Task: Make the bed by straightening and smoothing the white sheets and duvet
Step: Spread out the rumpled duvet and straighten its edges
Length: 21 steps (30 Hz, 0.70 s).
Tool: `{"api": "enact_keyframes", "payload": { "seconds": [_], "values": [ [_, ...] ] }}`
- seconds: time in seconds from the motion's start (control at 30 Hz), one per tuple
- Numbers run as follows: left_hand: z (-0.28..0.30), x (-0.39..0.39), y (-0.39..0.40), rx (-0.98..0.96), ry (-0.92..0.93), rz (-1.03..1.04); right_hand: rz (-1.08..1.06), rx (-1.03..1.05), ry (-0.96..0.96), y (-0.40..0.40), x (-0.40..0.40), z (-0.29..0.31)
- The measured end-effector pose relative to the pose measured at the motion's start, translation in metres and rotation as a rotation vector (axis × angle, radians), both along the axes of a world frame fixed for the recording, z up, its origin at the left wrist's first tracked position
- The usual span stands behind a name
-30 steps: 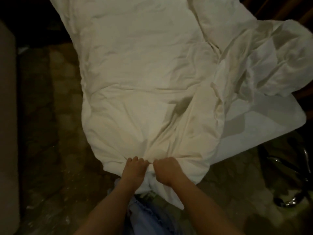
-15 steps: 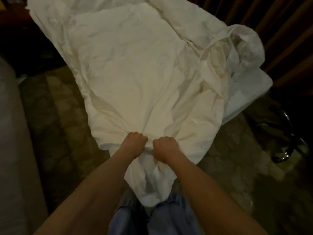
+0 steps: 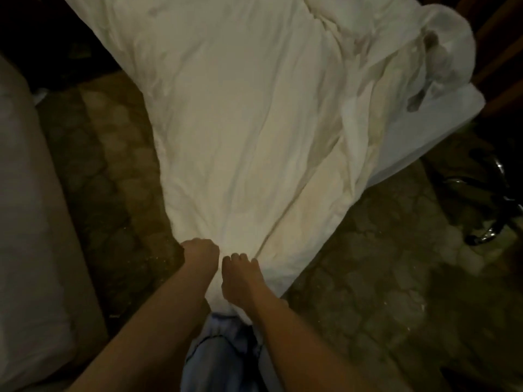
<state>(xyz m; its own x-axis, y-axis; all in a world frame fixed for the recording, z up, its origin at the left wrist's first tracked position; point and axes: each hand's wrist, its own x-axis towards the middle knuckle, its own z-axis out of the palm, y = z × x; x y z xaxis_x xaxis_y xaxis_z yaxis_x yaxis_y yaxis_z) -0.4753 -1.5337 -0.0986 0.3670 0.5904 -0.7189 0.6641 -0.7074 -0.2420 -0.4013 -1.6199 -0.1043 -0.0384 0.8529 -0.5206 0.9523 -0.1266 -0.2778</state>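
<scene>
A white duvet stretches away from me over the patterned floor, wide at the far end and gathered to a narrow bunch near my legs. My left hand is a closed fist gripping that bunched near end. My right hand lies just beside it with fingers curled into the same cloth. A crumpled white sheet lies bunched at the duvet's far right edge, partly draped over a flatter white layer.
A pale mattress or bed edge runs along the left. Patterned carpet lies on both sides of the duvet. A dark chair base with shiny metal legs stands at the right. Brown curtains hang at the far right.
The duvet has been drawn straighter and flatter, with fewer folds near my hands. My right hand has slid lower on the bunched end; my left fist still grips.
</scene>
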Motion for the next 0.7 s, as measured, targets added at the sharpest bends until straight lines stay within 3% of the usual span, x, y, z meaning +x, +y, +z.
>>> {"api": "enact_keyframes", "payload": {
  "seconds": [0.4,0.7],
  "values": [
    [0.051,0.098,0.027,0.08,-0.254,0.061,0.07,0.074,-0.366,0.046,0.142,0.053],
    [0.056,0.233,0.014,0.036,-0.25,-0.024,-0.007,0.057,-0.401,0.028,0.273,0.063]
  ]
}}
